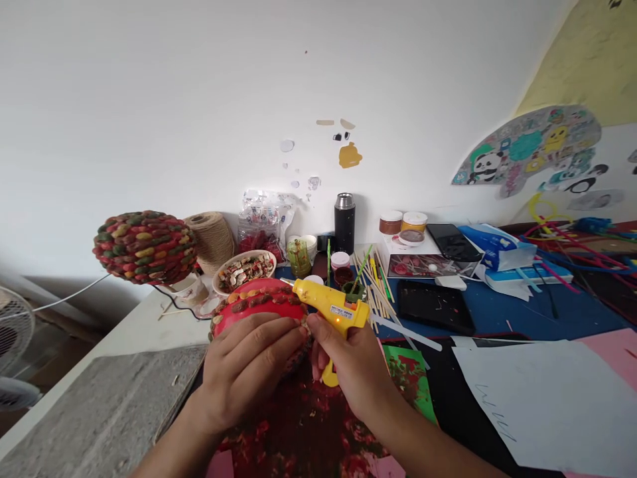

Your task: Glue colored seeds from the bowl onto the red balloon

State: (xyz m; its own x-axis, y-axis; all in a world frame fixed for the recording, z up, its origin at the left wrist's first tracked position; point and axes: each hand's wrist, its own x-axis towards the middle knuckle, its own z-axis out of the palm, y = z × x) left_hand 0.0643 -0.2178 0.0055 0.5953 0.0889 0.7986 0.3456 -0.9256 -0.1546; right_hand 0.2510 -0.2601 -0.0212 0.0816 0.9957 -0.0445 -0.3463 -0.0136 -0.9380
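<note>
My left hand [249,368] lies over the near side of a red ball [259,305] partly covered with rows of coloured shells, its fingers curled against the surface. My right hand [355,362] grips a yellow glue gun [331,305] by the handle; the nozzle points left, over the top of the ball. Both hands meet at the ball's right edge. A bowl of shells [245,269] stands just behind the ball.
A finished shell-covered ball [145,247] stands at the left beside a twine spool [212,240]. Behind are a black flask [344,222], small jars [403,226], coloured sticks [373,282], a black tray [434,307], a phone [452,242], white paper sheets [547,398] and a fan [14,345].
</note>
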